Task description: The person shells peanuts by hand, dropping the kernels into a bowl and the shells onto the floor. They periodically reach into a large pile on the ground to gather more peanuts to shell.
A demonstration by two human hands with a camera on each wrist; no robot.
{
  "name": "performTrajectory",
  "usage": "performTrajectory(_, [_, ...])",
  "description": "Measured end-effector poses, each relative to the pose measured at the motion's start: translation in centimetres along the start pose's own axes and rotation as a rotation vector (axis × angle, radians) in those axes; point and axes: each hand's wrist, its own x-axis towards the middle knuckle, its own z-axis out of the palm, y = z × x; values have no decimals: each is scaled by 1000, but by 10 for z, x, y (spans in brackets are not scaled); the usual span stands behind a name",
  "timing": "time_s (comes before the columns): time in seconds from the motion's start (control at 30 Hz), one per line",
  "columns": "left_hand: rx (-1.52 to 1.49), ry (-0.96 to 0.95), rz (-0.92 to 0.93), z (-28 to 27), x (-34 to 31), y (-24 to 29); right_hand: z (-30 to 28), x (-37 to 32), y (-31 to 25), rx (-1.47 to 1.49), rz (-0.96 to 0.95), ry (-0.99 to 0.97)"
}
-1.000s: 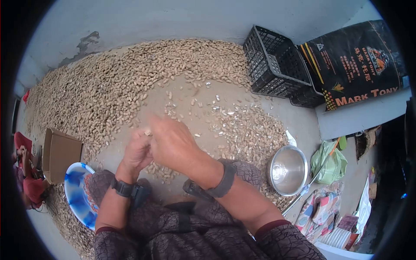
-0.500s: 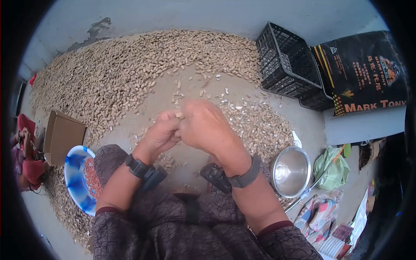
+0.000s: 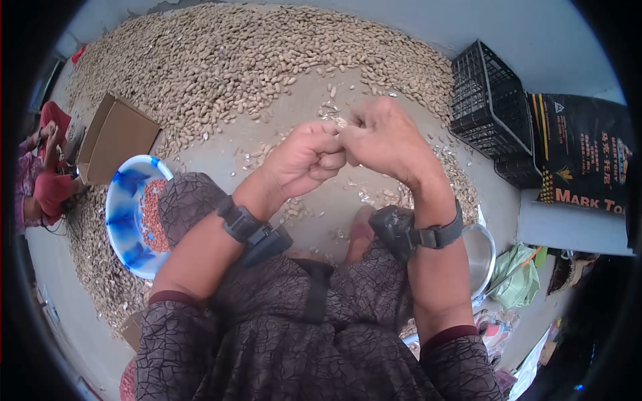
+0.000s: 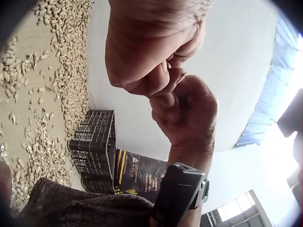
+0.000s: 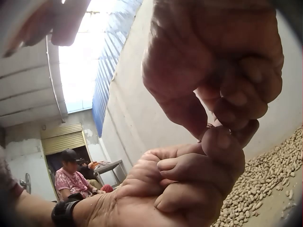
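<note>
1 peanut (image 3: 341, 122) sits pinched between 2 hands (image 3: 302, 159) (image 3: 393, 144), above the floor (image 3: 314, 224).

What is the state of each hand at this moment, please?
Left hand: closed, pinching what looks like a peanut, mostly hidden.
Right hand: closed, seemingly pinching the same peanut.

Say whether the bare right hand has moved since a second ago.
Yes: in the head view, the right hand has come nearer the black plastic lattice crate.
</note>
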Motion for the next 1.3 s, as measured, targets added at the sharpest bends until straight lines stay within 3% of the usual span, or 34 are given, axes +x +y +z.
performTrajectory(0.2, [-85, 131, 75, 1, -10, 7, 9, 12, -8, 99, -11, -37])
performTrajectory(0.27, [35, 226, 107, 4, -14, 13, 14, 16, -7, 277, -98, -99])
performTrajectory(0.47, [193, 213, 121, 6, -24, 21, 7, 21, -10, 397, -76, -312])
performTrajectory(0.67, [58, 215, 100, 3, -29, 26, 14, 29, -6, 595, 92, -264])
performTrajectory(0.8, [75, 278, 94, 5, -30, 26, 5, 35, 10, 564, 112, -193])
performTrajectory(0.9, [162, 228, 13, -2, -31, 23, -5, 45, 49, -4, 98, 192])
performTrajectory(0.93, [221, 253, -33, -2, -31, 22, -8, 41, 55, -9, 105, 198])
performTrajectory(1.0, [285, 268, -64, -6, -30, 21, -13, 36, 58, -605, 282, 338])
performTrajectory(1.03, [282, 276, -94, -9, -30, 18, -13, 34, 57, -405, 242, 327])
performTrajectory(1.07, [277, 287, -121, -11, -30, 17, -11, 33, 55, -58, 224, 170])
performTrajectory(1.13, [264, 280, -114, -8, -31, 19, 2, 26, 29, 305, 133, -34])
performTrajectory(1.3, [323, 283, -62, -4, -34, 22, 31, 22, -15, 476, -33, -344])
